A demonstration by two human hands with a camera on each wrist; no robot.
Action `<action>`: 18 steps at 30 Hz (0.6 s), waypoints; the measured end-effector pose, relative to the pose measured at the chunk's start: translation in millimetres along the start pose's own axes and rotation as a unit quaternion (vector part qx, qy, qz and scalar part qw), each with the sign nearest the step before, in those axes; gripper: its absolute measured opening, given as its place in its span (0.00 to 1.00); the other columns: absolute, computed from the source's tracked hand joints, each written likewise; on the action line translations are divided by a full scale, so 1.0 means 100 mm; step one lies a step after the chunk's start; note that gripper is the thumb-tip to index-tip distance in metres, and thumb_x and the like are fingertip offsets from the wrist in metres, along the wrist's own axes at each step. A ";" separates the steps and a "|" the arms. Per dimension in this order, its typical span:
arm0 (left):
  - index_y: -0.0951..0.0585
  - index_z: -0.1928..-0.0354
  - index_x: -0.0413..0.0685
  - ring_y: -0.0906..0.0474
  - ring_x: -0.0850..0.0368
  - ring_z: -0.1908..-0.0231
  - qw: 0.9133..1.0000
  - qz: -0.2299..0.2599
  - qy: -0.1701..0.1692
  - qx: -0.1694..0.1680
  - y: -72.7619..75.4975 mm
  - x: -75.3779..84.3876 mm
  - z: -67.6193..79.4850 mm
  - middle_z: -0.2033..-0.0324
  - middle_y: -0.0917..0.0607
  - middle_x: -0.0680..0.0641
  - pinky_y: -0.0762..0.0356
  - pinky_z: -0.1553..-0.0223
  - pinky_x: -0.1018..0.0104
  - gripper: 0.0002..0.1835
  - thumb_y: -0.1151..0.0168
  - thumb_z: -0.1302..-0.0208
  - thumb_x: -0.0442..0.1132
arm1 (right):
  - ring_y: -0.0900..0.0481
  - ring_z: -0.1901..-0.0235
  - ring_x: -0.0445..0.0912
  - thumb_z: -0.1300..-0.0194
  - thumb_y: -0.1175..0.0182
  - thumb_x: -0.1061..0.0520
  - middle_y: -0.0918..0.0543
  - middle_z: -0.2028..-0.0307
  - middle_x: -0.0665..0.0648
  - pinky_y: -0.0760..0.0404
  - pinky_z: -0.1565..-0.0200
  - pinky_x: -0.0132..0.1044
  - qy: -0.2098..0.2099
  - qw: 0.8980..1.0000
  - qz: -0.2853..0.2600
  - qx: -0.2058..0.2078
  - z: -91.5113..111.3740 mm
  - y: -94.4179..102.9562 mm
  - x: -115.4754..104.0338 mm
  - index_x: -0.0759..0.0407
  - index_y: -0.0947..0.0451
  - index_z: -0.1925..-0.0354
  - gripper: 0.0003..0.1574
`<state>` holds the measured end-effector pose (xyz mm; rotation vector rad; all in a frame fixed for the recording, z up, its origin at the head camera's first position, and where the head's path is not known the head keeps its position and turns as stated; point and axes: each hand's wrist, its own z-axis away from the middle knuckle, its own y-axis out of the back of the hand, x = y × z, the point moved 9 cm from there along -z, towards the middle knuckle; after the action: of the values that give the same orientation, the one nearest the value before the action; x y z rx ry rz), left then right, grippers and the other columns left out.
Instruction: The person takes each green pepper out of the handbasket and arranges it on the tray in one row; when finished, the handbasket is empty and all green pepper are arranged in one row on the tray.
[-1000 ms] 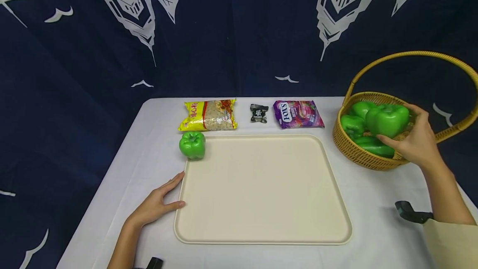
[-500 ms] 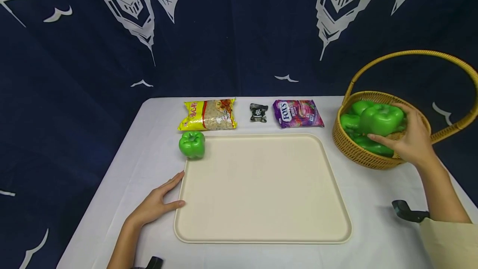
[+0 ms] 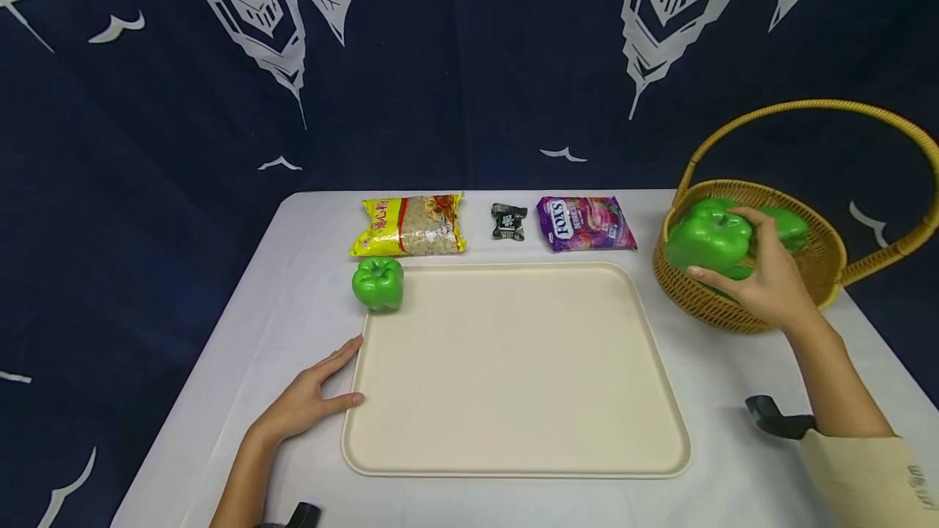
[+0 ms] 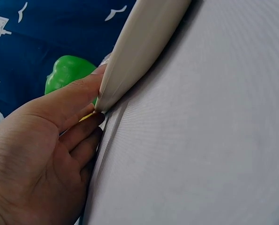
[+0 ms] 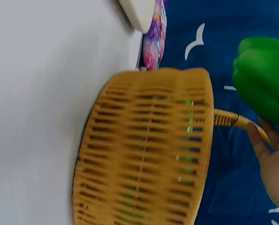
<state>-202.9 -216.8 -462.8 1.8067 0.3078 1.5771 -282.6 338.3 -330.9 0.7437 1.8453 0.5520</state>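
Observation:
My right hand (image 3: 770,279) holds a green bell pepper (image 3: 707,239) between thumb and fingers, over the left part of a wicker basket (image 3: 693,300). In the right wrist view this pepper (image 5: 266,79) is raised above the basket rim. Other green vegetables lie in the basket, one pepper (image 3: 788,228) showing behind my fingers; the rest are partly hidden. At the left edge of a cream tray (image 3: 513,373), my left hand (image 3: 308,402) rests with fingers extended, its thumb tip and fingertips touching the rim. Another green bell pepper (image 3: 377,283) sits at the tray's far left corner.
Behind the tray lie a yellow food packet (image 3: 411,226), a small black wrapped sweet (image 3: 509,222) and a purple FOX'S bag (image 3: 585,224). The basket's tall handle (image 3: 822,104) arches above and right of my right hand. A dark patterned curtain hangs behind the table.
My right hand has carried the bell pepper leftward across the basket, uncovering another green pepper on the basket's right side. My left hand and the tray stay in place.

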 end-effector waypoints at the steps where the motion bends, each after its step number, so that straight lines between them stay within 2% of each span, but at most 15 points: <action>1: 0.41 0.31 0.51 0.49 0.44 0.33 1.000 -0.002 0.001 0.000 -0.01 -0.04 -0.01 0.32 0.42 0.43 0.50 0.35 0.69 0.43 0.32 0.48 0.49 | 0.40 0.48 0.66 0.56 0.27 0.59 0.41 0.41 0.71 0.38 0.51 0.67 0.005 1.000 0.001 -0.003 0.00 -0.03 -0.03 0.56 0.54 0.31 0.62; 5: 0.41 0.31 0.56 0.49 0.47 0.33 1.000 0.001 0.000 -0.001 -0.02 -0.12 -0.02 0.32 0.42 0.46 0.48 0.36 0.50 0.44 0.32 0.49 0.53 | 0.39 0.49 0.64 0.58 0.26 0.61 0.39 0.43 0.68 0.39 0.52 0.68 0.033 0.999 -0.013 -0.008 -0.02 -0.13 -0.20 0.56 0.50 0.32 0.60; 7: 0.41 0.31 0.57 0.49 0.48 0.33 1.000 0.004 -0.001 -0.001 -0.02 -0.13 -0.02 0.32 0.42 0.47 0.48 0.36 0.52 0.44 0.32 0.49 0.55 | 0.37 0.50 0.61 0.60 0.26 0.63 0.37 0.44 0.67 0.37 0.52 0.63 0.044 0.999 -0.021 -0.009 -0.04 -0.19 -0.29 0.56 0.48 0.33 0.60; 11: 0.41 0.30 0.57 0.49 0.49 0.33 1.000 0.003 -0.001 0.000 -0.01 -0.14 -0.01 0.32 0.43 0.48 0.51 0.36 0.73 0.44 0.33 0.49 0.55 | 0.36 0.50 0.59 0.62 0.28 0.67 0.36 0.44 0.67 0.37 0.52 0.57 0.071 0.997 -0.039 -0.018 -0.08 -0.37 -0.48 0.59 0.49 0.34 0.60; 13: 0.41 0.30 0.57 0.49 0.49 0.33 1.000 0.004 0.000 0.000 -0.01 -0.14 0.00 0.32 0.43 0.49 0.53 0.38 0.79 0.45 0.33 0.49 0.55 | 0.36 0.49 0.59 0.62 0.28 0.68 0.36 0.43 0.66 0.37 0.51 0.56 0.082 0.995 -0.052 -0.027 -0.11 -0.48 -0.57 0.60 0.49 0.34 0.60; 15: 0.41 0.30 0.57 0.49 0.48 0.33 1.000 0.002 -0.003 0.000 -0.01 -0.13 0.00 0.32 0.43 0.48 0.51 0.37 0.74 0.44 0.33 0.49 0.54 | 0.36 0.49 0.59 0.62 0.26 0.66 0.36 0.44 0.66 0.36 0.51 0.59 0.093 0.993 -0.060 -0.036 -0.15 -0.59 -0.65 0.61 0.48 0.36 0.59; 18: 0.41 0.31 0.56 0.49 0.47 0.33 1.000 0.003 -0.008 0.002 -0.01 -0.12 0.00 0.32 0.42 0.47 0.48 0.35 0.61 0.44 0.32 0.49 0.53 | 0.35 0.48 0.57 0.58 0.26 0.61 0.35 0.44 0.64 0.34 0.50 0.58 0.099 0.991 -0.064 -0.055 -0.19 -0.77 -0.76 0.59 0.48 0.36 0.57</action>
<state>-205.6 -222.8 -472.4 1.8231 0.2982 1.5665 -297.4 229.2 -326.7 0.5076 2.0117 0.6580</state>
